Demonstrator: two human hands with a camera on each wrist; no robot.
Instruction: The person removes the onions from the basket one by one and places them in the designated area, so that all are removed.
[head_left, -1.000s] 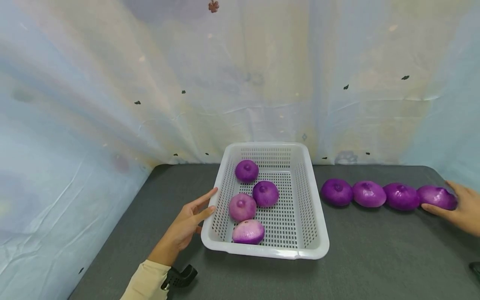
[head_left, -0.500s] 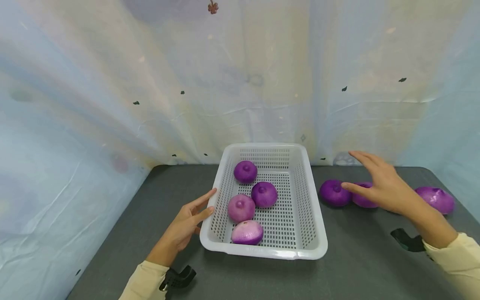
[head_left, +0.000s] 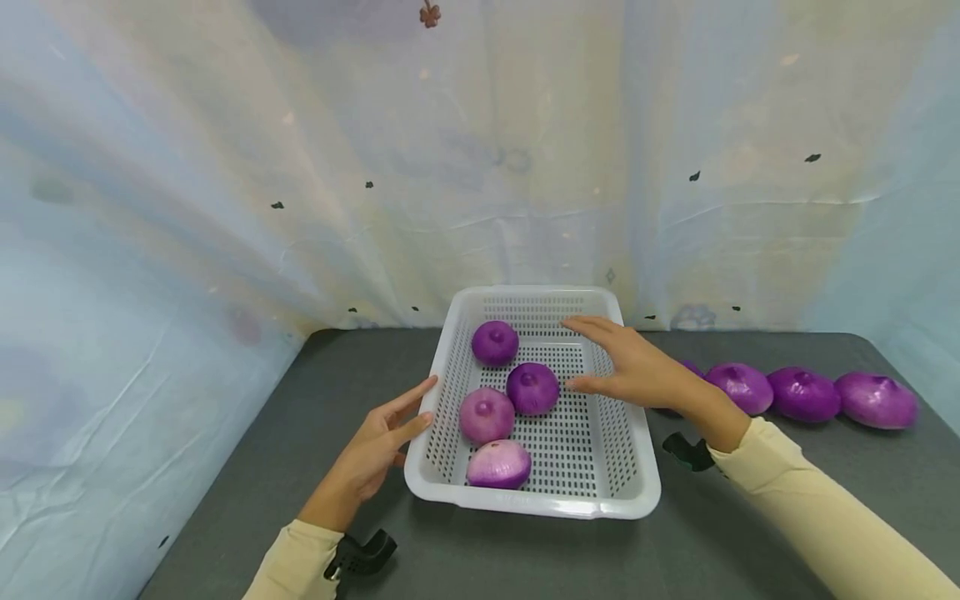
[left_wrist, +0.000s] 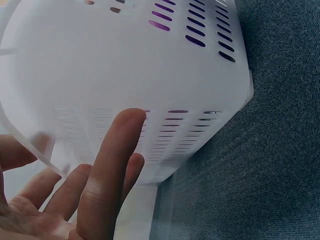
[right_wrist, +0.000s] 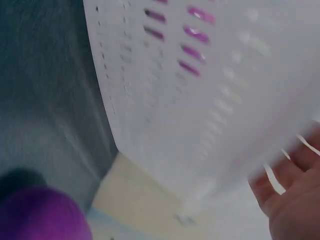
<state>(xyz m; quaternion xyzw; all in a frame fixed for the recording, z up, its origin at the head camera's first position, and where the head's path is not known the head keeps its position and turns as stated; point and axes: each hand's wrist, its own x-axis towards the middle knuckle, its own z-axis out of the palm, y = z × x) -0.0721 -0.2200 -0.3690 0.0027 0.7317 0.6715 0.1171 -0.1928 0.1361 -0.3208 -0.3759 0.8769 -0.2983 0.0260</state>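
A white perforated plastic basket [head_left: 555, 504] stands on the dark table. Inside lie several purple onions [head_left: 486, 415], mostly along its left half, one of them paler with a whitish side [head_left: 498, 464]. My left hand [head_left: 367, 454] holds the basket's left rim; in the left wrist view the fingers [left_wrist: 105, 180] lie against and below the rim from outside. Over the basket's right side hovers my right hand [head_left: 633, 362], thumb and fingers spread, nothing between them. It is apart from the nearest onion [head_left: 532, 388] in the basket.
To the right of the basket a row of several purple onions [head_left: 804, 394] lies on the table [head_left: 750, 500]; my right forearm partly hides the leftmost. A pale patterned curtain [head_left: 525, 167] hangs behind the table. Each wrist wears a black strap device [head_left: 688, 452].
My right hand has left the rightmost onion of the row and moved left, past the row and over the basket. That onion remains on the table. The left hand keeps its place.
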